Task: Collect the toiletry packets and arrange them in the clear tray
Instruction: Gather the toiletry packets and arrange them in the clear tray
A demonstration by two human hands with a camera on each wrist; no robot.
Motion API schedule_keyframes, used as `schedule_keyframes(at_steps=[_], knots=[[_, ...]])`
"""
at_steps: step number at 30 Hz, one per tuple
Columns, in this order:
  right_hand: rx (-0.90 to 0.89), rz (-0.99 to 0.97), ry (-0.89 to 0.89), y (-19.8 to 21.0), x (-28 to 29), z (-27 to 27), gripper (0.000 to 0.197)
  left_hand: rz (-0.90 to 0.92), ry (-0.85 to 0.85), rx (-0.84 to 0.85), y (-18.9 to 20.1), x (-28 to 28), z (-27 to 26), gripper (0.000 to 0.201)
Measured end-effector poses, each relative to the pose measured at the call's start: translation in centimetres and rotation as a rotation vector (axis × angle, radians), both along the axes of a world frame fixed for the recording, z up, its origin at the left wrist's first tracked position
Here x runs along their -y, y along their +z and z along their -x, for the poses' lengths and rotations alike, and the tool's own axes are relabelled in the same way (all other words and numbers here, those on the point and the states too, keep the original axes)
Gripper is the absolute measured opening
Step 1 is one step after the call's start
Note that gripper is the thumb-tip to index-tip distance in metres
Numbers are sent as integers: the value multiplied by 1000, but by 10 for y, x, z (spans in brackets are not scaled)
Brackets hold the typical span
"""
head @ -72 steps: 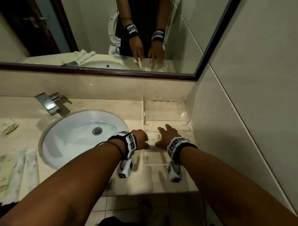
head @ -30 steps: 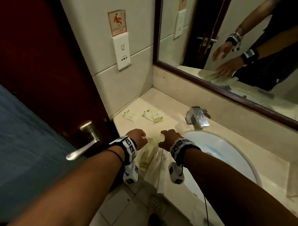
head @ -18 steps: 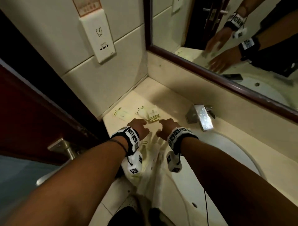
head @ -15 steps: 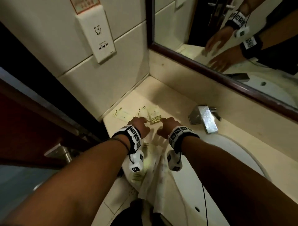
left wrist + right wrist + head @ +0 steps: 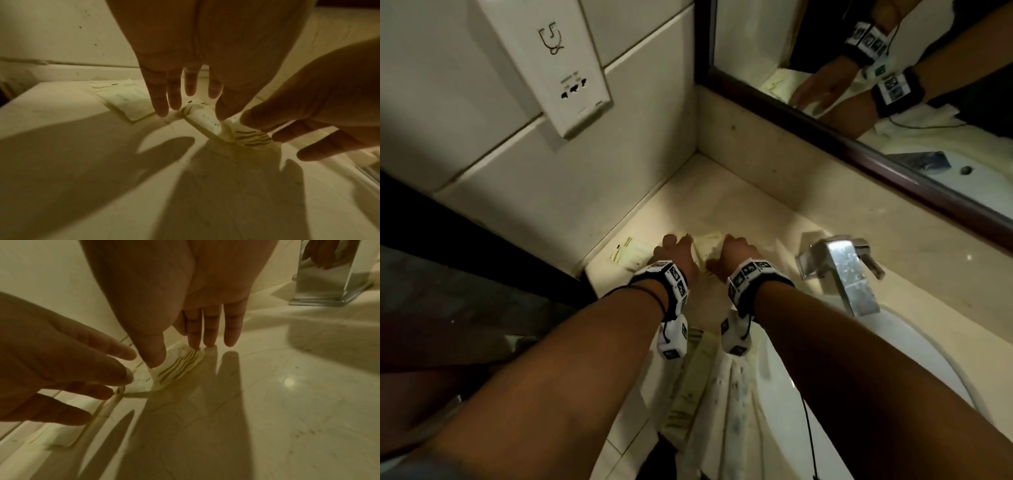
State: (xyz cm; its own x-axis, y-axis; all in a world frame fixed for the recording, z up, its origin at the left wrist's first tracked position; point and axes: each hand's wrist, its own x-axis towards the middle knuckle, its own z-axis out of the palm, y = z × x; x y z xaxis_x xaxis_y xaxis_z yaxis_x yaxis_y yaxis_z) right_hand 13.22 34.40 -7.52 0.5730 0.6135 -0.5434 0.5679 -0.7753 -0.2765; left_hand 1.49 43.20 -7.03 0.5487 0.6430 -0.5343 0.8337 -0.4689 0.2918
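Note:
Small pale toiletry packets lie in the counter's far left corner. One flat packet sits by the wall. A striped packet lies between my hands. My left hand hovers just over it with fingers straight and spread. My right hand has straight fingers, and its thumb and fingertips touch the striped packet. Long wrapped packets lie under my wrists at the counter's front edge. The clear tray is out of view.
A chrome faucet stands right of my hands, with the white sink basin beyond it. Tiled wall with a socket panel closes the left side. A mirror runs along the back. A dark door is at far left.
The view swung from the tray on the right to the counter's left corner. Both hands moved forward past the long packets and came down onto the small packets.

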Motion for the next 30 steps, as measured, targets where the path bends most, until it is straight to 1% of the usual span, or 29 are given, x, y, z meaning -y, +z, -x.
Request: schedule_keyframes(at_steps=[3, 6, 9, 11, 14, 16, 17, 19, 21, 22, 24, 26, 28, 30], knots=[[46, 16, 12, -6, -1, 0, 67, -11, -22, -12, -6, -4, -5, 64], [58, 11, -8, -13, 2, 2, 62, -38, -30, -20, -9, -5, -8, 58], [45, 0, -46, -17, 11, 4, 57, -55, -68, -44, -7, -5, -11, 50], [12, -5, -62, -19, 15, 5, 52, -75, -71, -49, -5, -4, -13, 50], [-37, -50, -75, -20, 18, 4, 42, -83, -57, -40, -3, 0, -15, 57], [-85, -78, -69, -17, 21, 2, 32, -71, -70, -41, 0, 4, -16, 59], [-109, -87, -70, -16, 22, 2, 25, -65, -84, -50, 0, 5, -16, 56], [-139, -106, -89, -10, 29, 1, 18, -61, -123, -51, 5, 7, -15, 41], [-146, -131, -93, -1, 38, 2, 21, -60, -132, -34, 12, 9, -14, 31], [-148, -145, -94, 4, 42, 2, 20, -55, -130, -22, 15, 9, -13, 32], [-151, -190, -110, 16, 52, 2, 18, -58, -128, 1, 23, 13, -8, 39], [-150, -240, -137, 27, 64, 4, 22, -84, -123, 19, 31, 20, 0, 43], [-143, -266, -147, 37, 74, 6, 28, -98, -127, 27, 39, 25, 6, 42], [-124, -286, -130, 48, 86, 11, 29, -116, -127, 31, 50, 33, 13, 39]])
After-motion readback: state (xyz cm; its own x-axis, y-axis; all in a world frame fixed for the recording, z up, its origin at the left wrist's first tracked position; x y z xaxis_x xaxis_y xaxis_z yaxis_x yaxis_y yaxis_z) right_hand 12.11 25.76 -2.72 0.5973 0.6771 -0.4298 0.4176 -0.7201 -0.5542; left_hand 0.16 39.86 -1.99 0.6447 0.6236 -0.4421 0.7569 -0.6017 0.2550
